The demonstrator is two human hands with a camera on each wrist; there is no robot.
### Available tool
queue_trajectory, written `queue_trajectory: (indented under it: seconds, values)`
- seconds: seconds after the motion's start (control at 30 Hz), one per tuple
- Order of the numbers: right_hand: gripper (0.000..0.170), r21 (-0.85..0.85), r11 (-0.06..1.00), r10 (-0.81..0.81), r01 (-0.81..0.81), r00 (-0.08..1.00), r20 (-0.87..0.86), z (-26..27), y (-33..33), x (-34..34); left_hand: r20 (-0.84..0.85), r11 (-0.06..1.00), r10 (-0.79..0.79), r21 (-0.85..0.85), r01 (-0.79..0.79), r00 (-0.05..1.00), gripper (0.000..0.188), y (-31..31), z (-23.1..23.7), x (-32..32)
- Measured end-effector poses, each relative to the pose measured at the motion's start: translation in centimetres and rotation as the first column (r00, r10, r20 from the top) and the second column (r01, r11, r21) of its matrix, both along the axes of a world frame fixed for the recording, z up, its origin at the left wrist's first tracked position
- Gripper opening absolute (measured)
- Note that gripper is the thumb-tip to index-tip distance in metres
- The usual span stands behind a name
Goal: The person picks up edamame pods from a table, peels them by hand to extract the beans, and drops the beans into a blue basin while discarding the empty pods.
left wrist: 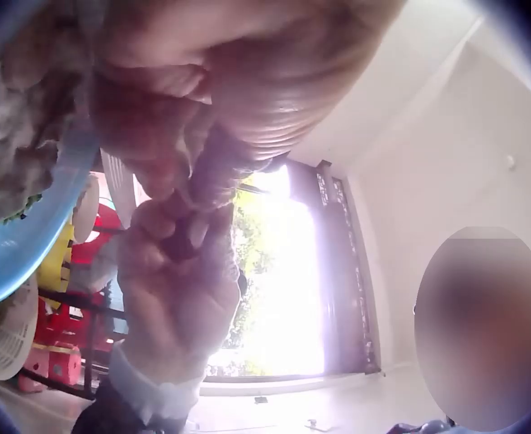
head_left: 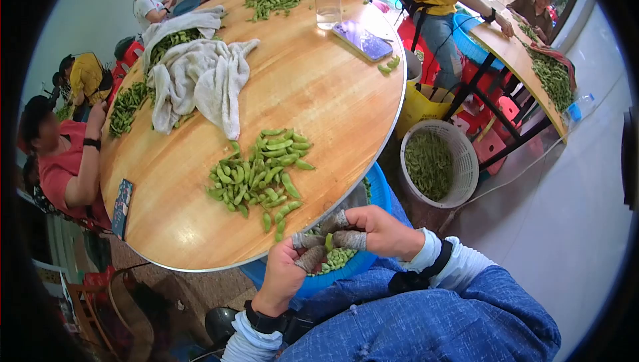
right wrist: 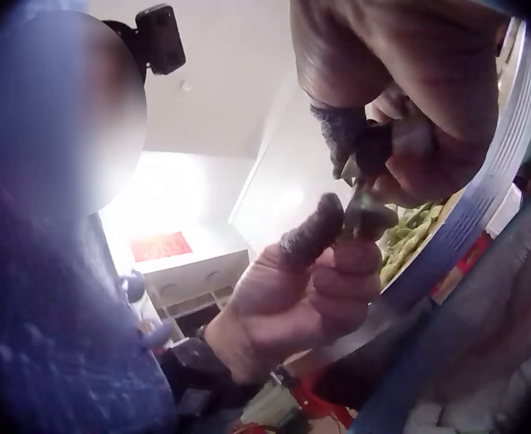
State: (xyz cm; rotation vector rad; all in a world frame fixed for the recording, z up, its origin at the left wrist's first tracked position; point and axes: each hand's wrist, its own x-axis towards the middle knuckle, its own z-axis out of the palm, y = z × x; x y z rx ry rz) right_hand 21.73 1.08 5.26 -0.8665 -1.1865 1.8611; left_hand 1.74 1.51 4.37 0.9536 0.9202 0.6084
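Head: the left hand (head_left: 282, 278) and right hand (head_left: 385, 230), wearing grey wrappings (head_left: 310, 259), pinch a small green pod (head_left: 329, 242) over the round blue plastic basin (head_left: 381, 195), presumably placed to catch whatever falls. Left wrist: pod indistinct. Right wrist: both grips narrow, close together.

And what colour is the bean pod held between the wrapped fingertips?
The bean pod is yellow-green; it shows best in the head view.

There's one pinched pod (head_left: 328, 242), one white basket (head_left: 466, 167) (plus one purple phone (head_left: 363, 39)).
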Motion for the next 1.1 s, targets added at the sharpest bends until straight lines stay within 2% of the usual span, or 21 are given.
queue_trajectory:
  seconds: [0.07,0.27,0.37,0.43,0.47,0.53,0.67,0.77,0.8,0.93,1.03,1.1]
  values:
    - [0.022,0.129,0.991,-0.026,0.021,0.999,0.042,-0.6,0.3,-0.9,0.052,1.000,-0.008,0.003,0.007,0.999,0.020,0.2,0.3,0.1]
    - [0.016,0.212,0.977,-0.021,-0.014,0.986,0.164,-0.3,0.9,-1.7,0.092,0.994,0.046,0.096,-0.055,0.995,0.028,0.3,-0.6,-0.9]
    - [0.016,0.129,0.991,-0.038,0.037,0.999,0.005,-0.5,1.2,-1.9,0.154,0.982,0.148,0.096,-0.164,0.977,0.028,0.3,0.9,-0.7]
    - [0.017,-0.014,1.000,-0.009,0.006,0.987,-0.160,-0.8,1.5,-1.8,0.253,0.970,0.227,0.023,-0.241,0.941,0.026,0.3,1.6,-0.9]
    - [0.017,-0.088,0.996,-0.002,-0.020,0.970,-0.243,-0.9,1.6,-1.8,0.312,0.963,0.238,0.048,-0.266,0.920,0.026,0.3,1.4,-0.8]
    - [0.018,-0.076,0.997,-0.005,-0.014,0.968,-0.250,-0.7,1.5,-2.3,0.425,0.944,0.256,0.082,-0.319,0.868,0.027,0.1,0.5,-0.5]
    - [0.021,0.056,0.996,-0.063,0.071,0.988,-0.138,-0.1,1.2,-3.8,0.371,0.871,0.310,0.257,-0.418,0.875,0.021,0.3,0.5,0.2]
    - [0.026,0.228,0.972,-0.088,0.048,0.982,0.166,0.2,1.6,-2.0,0.326,0.874,0.299,0.283,-0.395,0.897,0.022,0.6,1.5,-0.6]
    - [0.029,0.157,0.985,-0.088,0.076,0.994,0.071,0.4,1.7,-1.8,0.409,0.917,0.243,0.200,-0.346,0.879,0.024,0.6,1.4,-1.1]
    - [0.026,0.103,0.994,-0.009,0.018,0.997,-0.080,1.9,1.9,-1.8,0.180,0.952,0.198,0.200,-0.233,0.964,0.027,0.0,1.9,-0.8]
    - [0.024,0.075,0.995,0.072,-0.066,0.994,-0.081,2.0,2.0,-2.1,0.079,0.953,0.189,0.224,-0.202,0.979,0.029,-0.1,1.9,-0.1]
    - [0.022,0.109,0.992,0.065,-0.059,0.997,-0.044,1.3,2.0,-2.0,0.011,0.956,0.161,0.245,-0.159,0.987,0.031,-0.1,1.7,-0.4]
